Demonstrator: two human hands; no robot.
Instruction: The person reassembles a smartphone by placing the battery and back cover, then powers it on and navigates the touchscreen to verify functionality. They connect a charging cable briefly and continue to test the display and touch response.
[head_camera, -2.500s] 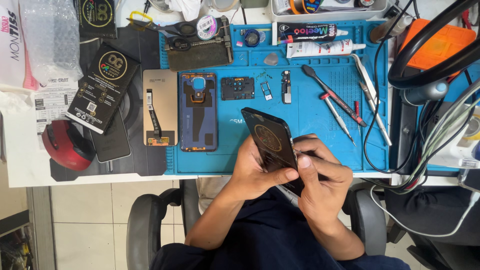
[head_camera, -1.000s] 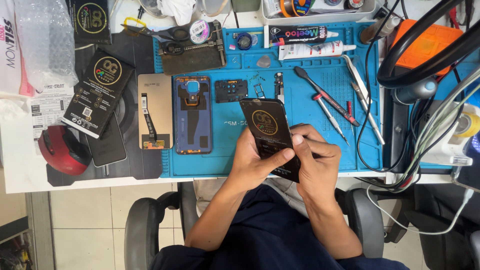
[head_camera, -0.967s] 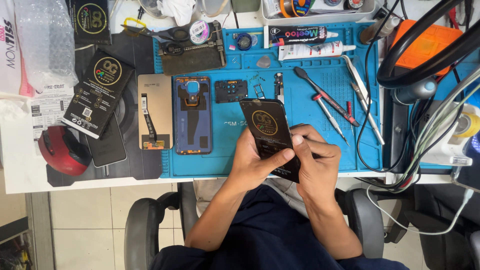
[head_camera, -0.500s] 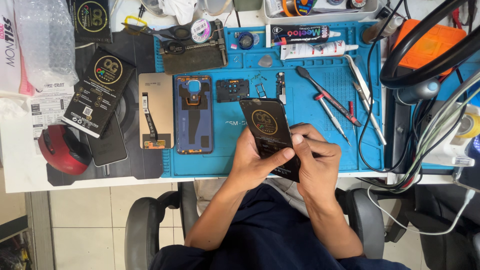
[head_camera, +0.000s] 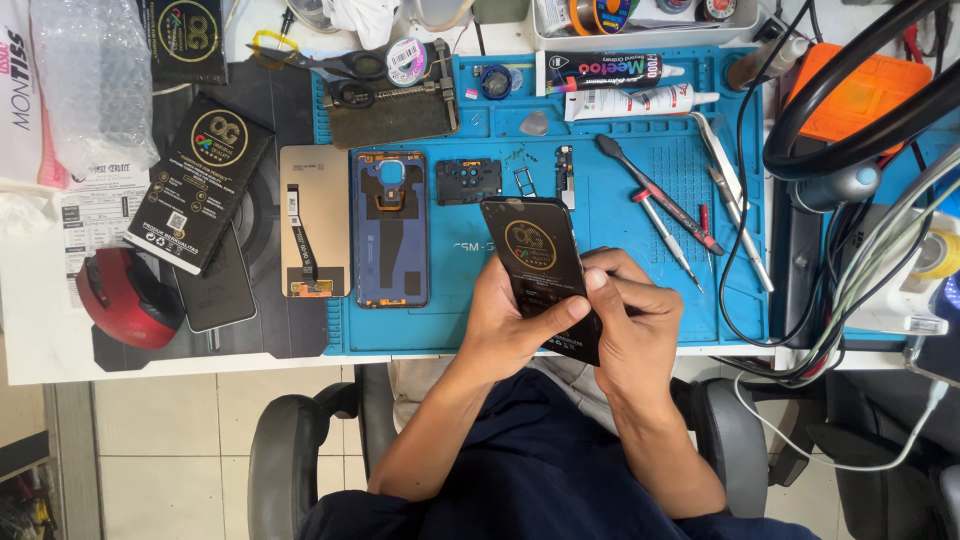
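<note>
- The left hand (head_camera: 505, 325) gripped a flat black packet (head_camera: 540, 270) with a gold round emblem from its left edge, thumb laid across the front near the lower end.
- The right hand (head_camera: 630, 320) closed on the packet's lower right edge, fingers curled over it; how tightly, I could not tell.
- The packet was held tilted over the near edge of the blue mat (head_camera: 640, 270), just above the counter (head_camera: 40, 340), its far end pointing toward the small parts.
- On the mat to the left lay a blue phone back (head_camera: 390, 230) and, just beside it, a tan screen panel (head_camera: 313, 220) with a flex strip.
- A black camera frame (head_camera: 468, 181) sat just beyond the packet.
- To the right, screwdrivers (head_camera: 660, 205) and tweezers (head_camera: 725, 180) lay slanted on the mat.
- At the far edge lay glue tubes (head_camera: 620, 85) and scissors (head_camera: 345, 70).
- A second black packet (head_camera: 200, 180) and a red mouse (head_camera: 125, 300) lay well to the left.
</note>
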